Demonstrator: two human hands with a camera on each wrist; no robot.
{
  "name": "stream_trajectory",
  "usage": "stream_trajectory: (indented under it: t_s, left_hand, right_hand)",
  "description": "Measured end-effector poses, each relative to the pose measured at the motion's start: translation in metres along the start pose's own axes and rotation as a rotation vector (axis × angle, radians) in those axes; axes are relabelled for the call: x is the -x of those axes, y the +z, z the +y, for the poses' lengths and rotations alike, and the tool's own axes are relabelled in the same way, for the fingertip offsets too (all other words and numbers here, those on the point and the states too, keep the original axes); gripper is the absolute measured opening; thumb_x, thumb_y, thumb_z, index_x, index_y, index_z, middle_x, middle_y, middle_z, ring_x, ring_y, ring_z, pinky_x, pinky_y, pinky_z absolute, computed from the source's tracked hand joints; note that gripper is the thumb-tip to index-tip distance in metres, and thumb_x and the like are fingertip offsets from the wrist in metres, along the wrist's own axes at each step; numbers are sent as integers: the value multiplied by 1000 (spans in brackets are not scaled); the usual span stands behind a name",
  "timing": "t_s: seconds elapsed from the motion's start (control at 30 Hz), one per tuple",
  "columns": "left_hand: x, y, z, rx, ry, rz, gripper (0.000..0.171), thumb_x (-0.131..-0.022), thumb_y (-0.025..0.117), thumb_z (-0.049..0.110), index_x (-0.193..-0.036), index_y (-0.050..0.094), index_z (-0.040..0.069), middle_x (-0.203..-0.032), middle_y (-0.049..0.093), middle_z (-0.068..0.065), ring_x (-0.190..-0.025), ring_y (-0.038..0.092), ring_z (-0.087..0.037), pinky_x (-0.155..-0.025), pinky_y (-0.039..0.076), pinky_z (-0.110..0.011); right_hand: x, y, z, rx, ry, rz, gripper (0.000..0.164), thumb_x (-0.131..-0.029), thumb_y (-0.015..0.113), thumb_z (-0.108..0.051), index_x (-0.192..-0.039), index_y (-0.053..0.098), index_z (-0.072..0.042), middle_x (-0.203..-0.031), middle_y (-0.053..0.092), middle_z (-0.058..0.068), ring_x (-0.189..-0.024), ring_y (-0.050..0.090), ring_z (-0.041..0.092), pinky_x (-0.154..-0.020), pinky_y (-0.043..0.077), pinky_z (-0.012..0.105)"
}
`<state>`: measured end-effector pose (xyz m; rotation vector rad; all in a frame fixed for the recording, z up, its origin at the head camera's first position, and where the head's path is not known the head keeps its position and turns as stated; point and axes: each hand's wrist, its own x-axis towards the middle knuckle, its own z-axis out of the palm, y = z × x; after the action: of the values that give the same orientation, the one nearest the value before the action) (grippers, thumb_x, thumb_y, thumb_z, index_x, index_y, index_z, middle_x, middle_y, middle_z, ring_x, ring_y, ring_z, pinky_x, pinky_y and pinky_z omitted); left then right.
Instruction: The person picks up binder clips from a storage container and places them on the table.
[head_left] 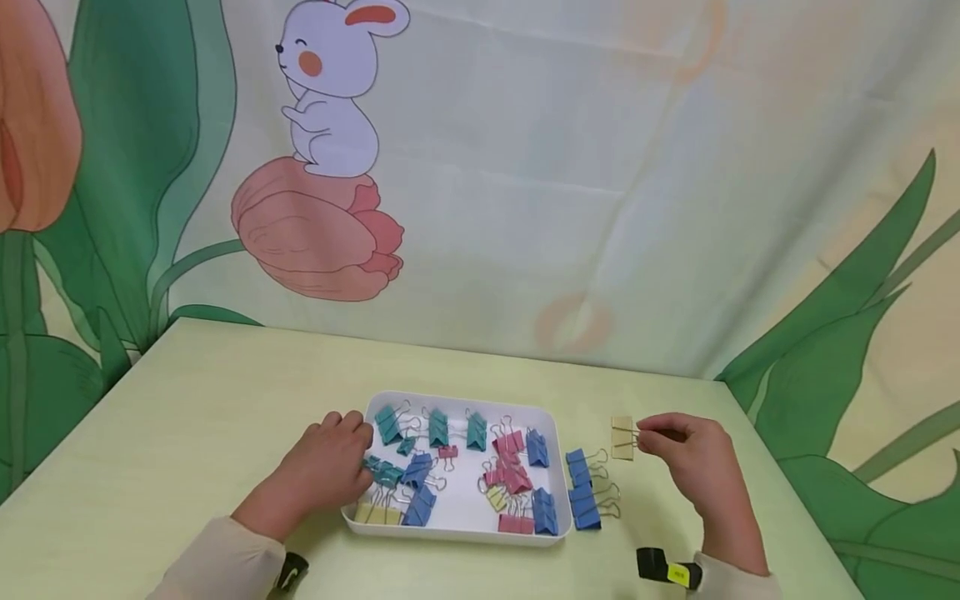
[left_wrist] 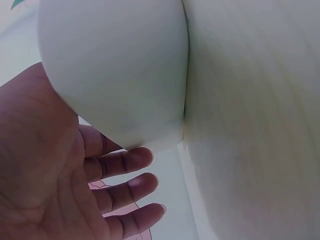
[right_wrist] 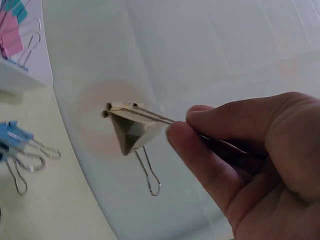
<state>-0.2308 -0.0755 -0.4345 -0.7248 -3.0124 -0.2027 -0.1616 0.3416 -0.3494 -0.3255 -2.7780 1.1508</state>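
Observation:
A pale yellow binder clip (head_left: 622,438) is held up right of the tray. My right hand (head_left: 693,462) pinches it by one wire handle between thumb and fingertips; in the right wrist view the other handle of the clip (right_wrist: 132,127) hangs free. My left hand (head_left: 330,462) is at the left rim of the white tray (head_left: 457,535), nearest a teal binder clip (head_left: 384,472). The left wrist view has the tray wall (left_wrist: 120,75) covering the thumb and part of the index finger, so their hold is hidden. Other left fingers (left_wrist: 132,190) lie outside the wall, loosely bent.
Inside the tray lie teal, blue, pink and yellow binder clips of different sizes. Two blue binder clips (head_left: 587,507) lie on the table just right of the tray, one behind the other. The pale yellow-green table (head_left: 247,400) ends at a printed curtain (head_left: 480,208).

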Motion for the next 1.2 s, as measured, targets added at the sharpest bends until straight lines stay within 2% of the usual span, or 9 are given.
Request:
stream_trajectory:
  t_s: [0.2, 0.4, 0.57, 0.73, 1.0, 1.2]
  left_hand:
    - [-1, 2, 0, 3, -2, 1, 27, -79, 62, 22, -100, 61, 5, -95, 52, -6, -84, 43, -24, -71, 42, -41]
    - [0, 0, 1, 20, -12, -4, 27, -79, 62, 21, -100, 61, 5, -95, 52, -6, -85, 43, -24, -73, 42, -41]
    - [1, 1, 1, 20, -14, 3, 28, -79, 62, 21, -101, 61, 5, -96, 53, -6, -86, 43, -24, -73, 42, -41]
    - [1, 1, 1, 18, -8, 7, 27, -79, 62, 21, -101, 61, 4, -95, 53, -6, -85, 43, -23, -72, 42, -40]
    - [1, -2, 2, 19, -11, -9, 27, -79, 62, 20, -101, 61, 4, -97, 53, -7, -85, 44, -24, -73, 43, -40]
    - [1, -1, 1, 28, -12, -7, 28, -78, 63, 20, -101, 61, 4, -96, 53, -7, -84, 43, -23, -72, 42, -39]
  right_hand:
    - [-4, -8, 20, 29, 15, -78, 24, -93, 60, -16, -111, 70, -3, -101, 73, 8, -93, 69, 19, -87, 51, 43]
    - [-9, -5, 34, 73, 49, -131, 22, -91, 61, -13, -108, 71, -3, -105, 72, 12, -95, 70, 25, -89, 49, 50]
    - [-15, 3, 43, 118, 66, -178, 20, -88, 63, -13, -103, 72, -3, -96, 73, 8, -89, 69, 20, -82, 51, 46]
    - [-18, 14, 47, 124, 83, -215, 17, -87, 62, -10, -100, 72, -4, -90, 73, 4, -84, 68, 17, -77, 51, 41]
    - [-20, 27, 47, 89, 86, -250, 16, -88, 61, -6, -98, 72, -1, -92, 73, 8, -84, 70, 20, -79, 53, 43]
    - [-22, 32, 48, 61, 95, -243, 18, -89, 60, -5, -101, 71, 2, -93, 73, 8, -83, 70, 19, -77, 54, 40]
